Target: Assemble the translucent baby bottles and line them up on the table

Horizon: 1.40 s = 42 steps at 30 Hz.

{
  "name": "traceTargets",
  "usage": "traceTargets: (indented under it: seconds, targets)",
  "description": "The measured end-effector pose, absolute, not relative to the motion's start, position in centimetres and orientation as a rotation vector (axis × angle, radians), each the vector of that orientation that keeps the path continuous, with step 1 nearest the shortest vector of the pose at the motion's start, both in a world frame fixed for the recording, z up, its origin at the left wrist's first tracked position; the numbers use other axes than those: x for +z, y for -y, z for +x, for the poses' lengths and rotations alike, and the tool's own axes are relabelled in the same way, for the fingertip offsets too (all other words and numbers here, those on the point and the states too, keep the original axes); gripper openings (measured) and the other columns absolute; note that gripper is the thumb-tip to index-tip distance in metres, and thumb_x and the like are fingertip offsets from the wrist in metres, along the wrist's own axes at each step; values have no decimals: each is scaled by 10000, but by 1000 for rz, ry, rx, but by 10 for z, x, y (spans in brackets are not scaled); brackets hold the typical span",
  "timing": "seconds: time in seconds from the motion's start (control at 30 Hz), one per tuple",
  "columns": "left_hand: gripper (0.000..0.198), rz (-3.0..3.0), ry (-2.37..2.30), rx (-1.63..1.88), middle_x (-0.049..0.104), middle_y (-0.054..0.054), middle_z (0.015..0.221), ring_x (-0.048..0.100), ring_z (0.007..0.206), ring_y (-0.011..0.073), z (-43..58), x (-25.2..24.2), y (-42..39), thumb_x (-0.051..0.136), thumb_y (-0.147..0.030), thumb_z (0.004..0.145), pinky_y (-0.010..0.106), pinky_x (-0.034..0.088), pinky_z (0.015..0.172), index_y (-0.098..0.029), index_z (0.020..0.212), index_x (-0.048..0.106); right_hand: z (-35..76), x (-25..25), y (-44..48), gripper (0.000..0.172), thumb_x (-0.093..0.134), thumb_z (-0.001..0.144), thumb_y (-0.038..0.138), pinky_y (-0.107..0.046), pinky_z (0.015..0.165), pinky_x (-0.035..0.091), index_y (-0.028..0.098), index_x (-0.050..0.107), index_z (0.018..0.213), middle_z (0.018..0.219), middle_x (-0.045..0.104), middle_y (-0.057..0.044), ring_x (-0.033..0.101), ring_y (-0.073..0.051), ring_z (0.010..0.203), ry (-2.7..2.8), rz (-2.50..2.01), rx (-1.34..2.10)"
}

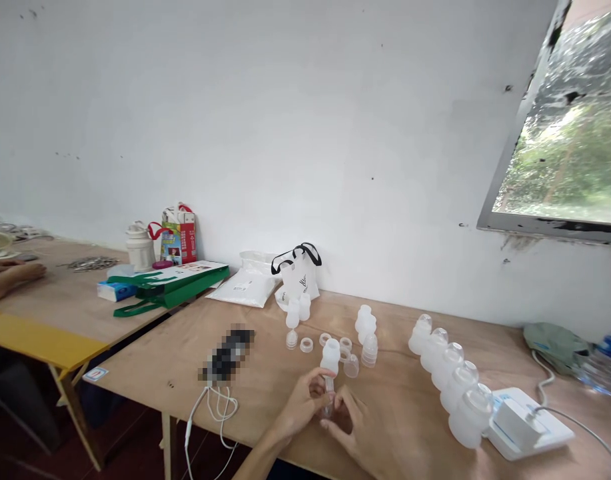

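**Q:** What is the state of the hands?

**A:** The left hand (301,403) and right hand (349,427) sit close together at bottom centre of the frame, both narrowed around one translucent plastic bottle (330,357). Neither is spread wide.

**Q:** Where is the bottle?

**A:** It stands upright in the grip, above the near part of the tabletop (135,380), with its clear narrow lower section (328,392) among the fingers.

**Q:** What makes this hold sound?

**A:** Fingertips belong on the narrow section, with the bottle upright and clear of the plastic rings (306,345) just ahead and the row of five bottles (452,380) at right. A second person's hand (15,272) rests on another tabletop, far left.
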<state>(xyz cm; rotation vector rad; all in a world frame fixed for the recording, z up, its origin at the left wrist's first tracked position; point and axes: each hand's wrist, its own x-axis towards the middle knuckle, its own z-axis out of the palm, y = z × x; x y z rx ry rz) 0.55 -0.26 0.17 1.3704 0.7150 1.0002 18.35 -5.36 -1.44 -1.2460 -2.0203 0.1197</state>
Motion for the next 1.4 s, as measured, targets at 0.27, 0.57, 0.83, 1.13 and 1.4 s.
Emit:
traceTargets:
  seconds: [0.27, 0.57, 0.83, 1.13, 1.4]
  targets:
    - [569, 1354, -681, 1165, 679, 32, 879, 638, 828, 176, 4, 29, 15, 892, -541, 728, 257, 506, 762, -192, 1130, 692, 163, -12, 62, 262, 537, 1035, 438, -215, 483, 409, 248, 535, 853, 628, 551, 57, 497, -112, 465, 1804, -1116, 250]
    - [740, 1304, -733, 1251, 659, 63, 924, 634, 831, 216, 0, 45, 22, 859, -609, 733, 212, 486, 523, -197, 1299, 618, 164, 8, 70, 287, 564, 1027, 469, -208, 522, 461, 229, 622, 880, 770, 668, 0, 572, -120, 560, 1621, -1071, 449]
    - [621, 1371, -781, 1221, 713, 83, 995, 655, 929, 233, -1, 48, 25, 888, -575, 713, 318, 540, 859, -200, 1195, 782, 189, 32, 69, 268, 628, 990, 476, -237, 589, 566, 231, 712, 918, 1050, 717, -85, 712, -206, 832, 1542, -1014, 419]
    - [597, 1428, -614, 1120, 590, 101, 1196, 648, 1072, 272, 5, 42, 25, 873, -638, 708, 316, 590, 815, -229, 1138, 812, 187, 29, 68, 223, 673, 980, 457, -215, 648, 570, 280, 775, 890, 1139, 695, -52, 711, -173, 846, 1676, -1039, 373]
    - [641, 1327, -516, 1041, 728, 100, 1087, 704, 857, 207, 2, 48, 28, 902, -539, 734, 301, 567, 772, -209, 1252, 718, 192, 30, 73, 330, 461, 1077, 434, -199, 588, 565, 314, 769, 1093, 1390, 624, -57, 727, -181, 936, 1804, -1074, 471]
